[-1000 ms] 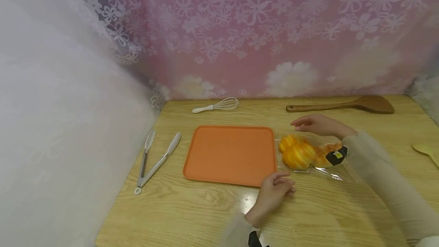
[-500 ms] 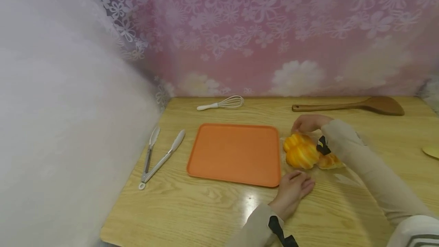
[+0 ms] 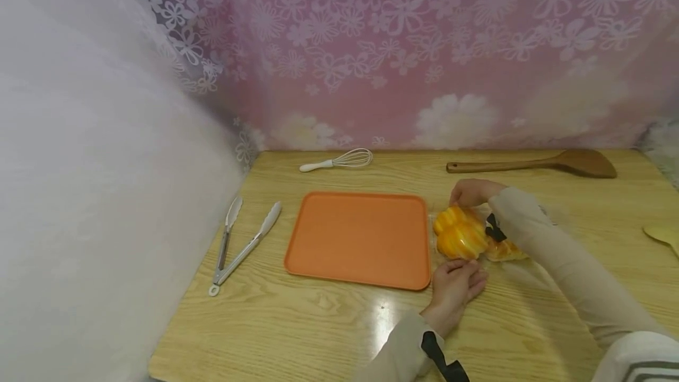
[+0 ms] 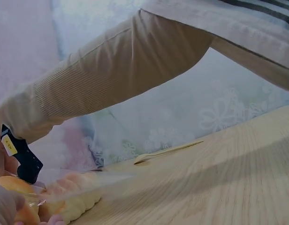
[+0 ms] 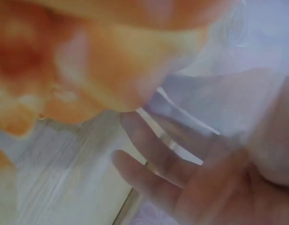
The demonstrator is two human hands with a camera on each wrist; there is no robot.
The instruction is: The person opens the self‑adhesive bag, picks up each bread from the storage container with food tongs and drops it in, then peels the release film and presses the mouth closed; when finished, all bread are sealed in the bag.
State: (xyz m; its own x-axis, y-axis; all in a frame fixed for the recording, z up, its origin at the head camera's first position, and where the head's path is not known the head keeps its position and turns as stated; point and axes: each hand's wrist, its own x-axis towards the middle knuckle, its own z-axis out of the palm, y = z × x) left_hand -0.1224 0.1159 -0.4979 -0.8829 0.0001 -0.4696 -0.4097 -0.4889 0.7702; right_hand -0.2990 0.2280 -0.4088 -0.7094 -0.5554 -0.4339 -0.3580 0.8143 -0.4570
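Shiny yellow-orange bread (image 3: pixel 460 234), shaped in rounded lobes, lies in a clear plastic bag (image 5: pixel 215 91) just right of an orange tray (image 3: pixel 358 239). A second, twisted bread (image 4: pixel 76 199) sits beside it, partly covered by the right sleeve in the head view. My left hand (image 3: pixel 455 287) is at the bag's near side, thumb and fingers gripping its edge close to the tray corner. Across the bread, my right hand (image 3: pixel 471 192) pinches the far side of the bag; in the right wrist view the film stretches over its fingers (image 5: pixel 151 145).
Metal tongs (image 3: pixel 241 252) lie spread at the left. A white whisk (image 3: pixel 339 161) and a wooden spatula (image 3: pixel 546 164) rest along the back edge. A yellowish spoon (image 3: pixel 660 233) is at the far right. A floral curtain (image 3: pixel 371 63) hangs behind the table.
My right hand has lowered from above onto the bag's far edge. The left hand has shifted right from the tray corner and up to the bag's near edge.
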